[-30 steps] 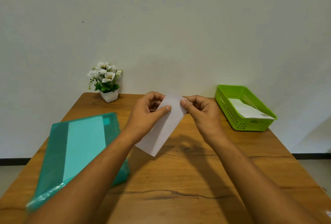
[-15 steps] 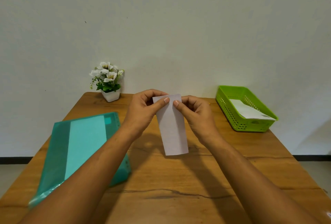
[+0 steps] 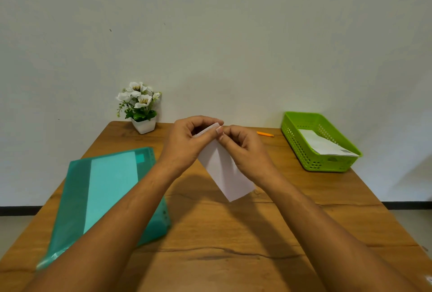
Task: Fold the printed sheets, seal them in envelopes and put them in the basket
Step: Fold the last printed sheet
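Observation:
A white envelope (image 3: 224, 172) hangs in the air above the middle of the wooden table (image 3: 233, 240), its lower end tilted to the right. My left hand (image 3: 187, 142) pinches its top edge between thumb and fingers. My right hand (image 3: 245, 149) grips the same top edge from the right, fingertips meeting those of the left. The green plastic basket (image 3: 301, 151) stands at the back right and holds a white envelope (image 3: 325, 145) with a small printed mark. What the held envelope contains is hidden.
A teal plastic folder (image 3: 102, 196) with a pale sheet inside lies on the table's left side. A small white pot of white flowers (image 3: 141, 109) stands at the back left by the wall. An orange pen (image 3: 265, 134) lies at the back edge, left of the basket.
The envelope's lower end has swung from left to right while both hands kept hold of its top. The hands have closed together over the top edge.

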### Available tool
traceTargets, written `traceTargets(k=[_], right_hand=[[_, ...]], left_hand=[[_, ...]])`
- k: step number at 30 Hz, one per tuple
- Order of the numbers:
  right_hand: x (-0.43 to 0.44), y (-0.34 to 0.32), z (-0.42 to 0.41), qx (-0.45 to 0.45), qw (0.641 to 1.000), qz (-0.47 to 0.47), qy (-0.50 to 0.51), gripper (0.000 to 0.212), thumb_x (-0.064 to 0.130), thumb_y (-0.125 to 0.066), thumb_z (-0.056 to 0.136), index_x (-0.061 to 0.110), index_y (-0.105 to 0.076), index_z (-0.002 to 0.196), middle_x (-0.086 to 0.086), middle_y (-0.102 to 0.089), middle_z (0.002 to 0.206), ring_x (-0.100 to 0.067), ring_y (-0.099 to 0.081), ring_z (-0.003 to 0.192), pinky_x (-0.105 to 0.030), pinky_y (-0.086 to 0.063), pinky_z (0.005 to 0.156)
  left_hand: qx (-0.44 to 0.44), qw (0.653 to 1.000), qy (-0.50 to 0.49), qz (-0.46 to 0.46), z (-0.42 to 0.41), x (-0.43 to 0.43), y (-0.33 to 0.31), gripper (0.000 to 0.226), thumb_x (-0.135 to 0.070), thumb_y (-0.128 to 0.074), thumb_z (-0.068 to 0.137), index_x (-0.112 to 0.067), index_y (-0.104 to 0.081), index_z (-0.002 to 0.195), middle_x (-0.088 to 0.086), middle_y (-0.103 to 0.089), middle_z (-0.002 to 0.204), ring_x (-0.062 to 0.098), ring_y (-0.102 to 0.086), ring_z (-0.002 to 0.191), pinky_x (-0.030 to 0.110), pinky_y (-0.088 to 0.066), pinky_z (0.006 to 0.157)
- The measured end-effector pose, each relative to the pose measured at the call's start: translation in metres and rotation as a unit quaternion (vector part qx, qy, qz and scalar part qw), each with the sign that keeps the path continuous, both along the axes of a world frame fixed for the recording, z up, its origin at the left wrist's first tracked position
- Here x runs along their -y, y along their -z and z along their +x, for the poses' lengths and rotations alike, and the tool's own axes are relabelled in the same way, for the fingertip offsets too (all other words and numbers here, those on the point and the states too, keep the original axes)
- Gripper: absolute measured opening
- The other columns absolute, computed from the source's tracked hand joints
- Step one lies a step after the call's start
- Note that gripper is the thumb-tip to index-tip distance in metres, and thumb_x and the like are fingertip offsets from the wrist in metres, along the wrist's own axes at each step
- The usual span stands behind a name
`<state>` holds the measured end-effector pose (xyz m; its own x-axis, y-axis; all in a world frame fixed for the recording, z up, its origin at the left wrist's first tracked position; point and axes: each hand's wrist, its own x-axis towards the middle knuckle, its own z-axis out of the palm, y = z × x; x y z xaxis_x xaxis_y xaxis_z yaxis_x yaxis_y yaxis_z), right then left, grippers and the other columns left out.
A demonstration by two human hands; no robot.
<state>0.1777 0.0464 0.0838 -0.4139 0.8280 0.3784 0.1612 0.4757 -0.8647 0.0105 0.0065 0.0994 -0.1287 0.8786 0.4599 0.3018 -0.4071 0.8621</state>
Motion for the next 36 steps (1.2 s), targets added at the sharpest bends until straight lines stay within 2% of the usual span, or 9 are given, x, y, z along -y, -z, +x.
traceTargets(k=[7, 11, 13, 16, 19, 27, 29, 32, 36], right_hand=[[-0.003, 0.000, 0.002, 0.017, 1.000, -0.003, -0.015, 0.027, 0.035, -0.058, 0.104, 0.016, -0.074, 0.092, -0.003, -0.074, 0.088, -0.027, -0.069, 0.080, -0.047, -0.051, 0.067], [-0.005, 0.006, 0.011, 0.040, 0.999, -0.015, -0.002, 0.022, 0.028, -0.060, 0.105, 0.019, -0.074, 0.091, 0.005, -0.075, 0.088, -0.012, -0.069, 0.076, -0.023, -0.048, 0.065], [-0.007, 0.010, 0.016, 0.057, 0.998, -0.029, 0.002, 0.021, 0.029, -0.060, 0.105, 0.019, -0.075, 0.092, 0.007, -0.076, 0.089, -0.009, -0.068, 0.078, -0.020, -0.047, 0.066], [-0.010, 0.018, 0.024, 0.058, 0.997, -0.054, -0.001, 0.020, 0.027, -0.061, 0.104, 0.019, -0.076, 0.093, 0.006, -0.077, 0.091, -0.007, -0.068, 0.079, -0.022, -0.047, 0.069], [-0.015, 0.029, 0.034, 0.056, 0.996, -0.073, -0.003, 0.021, 0.027, -0.062, 0.104, 0.016, -0.077, 0.093, 0.002, -0.078, 0.092, -0.013, -0.070, 0.083, -0.032, -0.049, 0.072], [-0.029, 0.051, 0.062, 0.052, 0.993, -0.098, 0.028, 0.019, 0.013, -0.061, 0.104, 0.006, -0.075, 0.093, -0.006, -0.079, 0.087, -0.022, -0.076, 0.082, -0.039, -0.062, 0.078], [-0.032, 0.055, 0.067, 0.045, 0.992, -0.110, 0.046, 0.019, 0.014, -0.062, 0.103, 0.005, -0.074, 0.091, -0.007, -0.079, 0.086, -0.022, -0.076, 0.081, -0.040, -0.062, 0.079], [-0.036, 0.060, 0.071, 0.002, 0.986, -0.139, 0.095, 0.016, 0.015, -0.068, 0.099, 0.004, -0.074, 0.090, -0.008, -0.079, 0.085, -0.022, -0.076, 0.080, -0.038, -0.062, 0.077], [-0.047, 0.073, 0.074, -0.024, 0.972, -0.159, 0.170, 0.012, 0.012, -0.071, 0.097, 0.007, -0.074, 0.087, -0.005, -0.076, 0.078, -0.013, -0.069, 0.069, -0.030, -0.056, 0.064]], left_hand=[[0.003, 1.000, -0.006, -0.003, -0.004, -0.004, 0.003, 0.014, -0.027, -0.073, 0.093, -0.017, -0.081, 0.097, -0.003, -0.076, 0.095, 0.012, -0.069, 0.091, 0.019, -0.051, 0.074], [0.060, 0.998, -0.024, -0.007, -0.011, -0.006, 0.003, 0.015, -0.028, -0.074, 0.092, -0.016, -0.081, 0.096, -0.003, -0.078, 0.095, 0.011, -0.069, 0.091, 0.019, -0.051, 0.073], [0.080, 0.996, -0.041, -0.005, -0.016, -0.008, 0.003, 0.017, -0.030, -0.074, 0.091, -0.015, -0.081, 0.095, -0.003, -0.078, 0.095, 0.010, -0.067, 0.090, 0.020, -0.050, 0.074], [0.109, 0.991, -0.075, 0.001, -0.022, -0.010, 0.004, 0.013, -0.030, -0.075, 0.090, -0.019, -0.081, 0.093, -0.010, -0.076, 0.091, 0.000, -0.063, 0.085, 0.015, -0.048, 0.071], [0.160, 0.982, -0.097, -0.003, -0.028, -0.012, 0.007, 0.007, -0.026, -0.075, 0.091, -0.021, -0.079, 0.091, -0.013, -0.074, 0.086, -0.006, -0.061, 0.079, 0.013, -0.047, 0.069], [0.204, 0.965, -0.161, -0.046, -0.042, -0.015, 0.037, 0.012, -0.033, -0.074, 0.092, -0.022, -0.078, 0.094, -0.011, -0.073, 0.087, -0.006, -0.063, 0.075, 0.018, -0.052, 0.067], [0.190, 0.964, -0.172, -0.065, -0.040, -0.013, 0.048, 0.013, -0.033, -0.073, 0.093, -0.021, -0.078, 0.095, -0.012, -0.073, 0.086, -0.002, -0.065, 0.078, 0.022, -0.053, 0.070], [0.150, 0.967, -0.187, -0.083, -0.036, -0.010, 0.063, 0.015, -0.031, -0.072, 0.094, -0.018, -0.078, 0.099, -0.004, -0.075, 0.093, 0.013, -0.069, 0.090, 0.028, -0.057, 0.077], [0.090, 0.969, -0.203, -0.112, -0.027, -0.003, 0.079, 0.006, -0.026, -0.068, 0.097, -0.025, -0.073, 0.095, -0.001, -0.072, 0.089, 0.011, -0.066, 0.083, 0.019, -0.053, 0.065]])
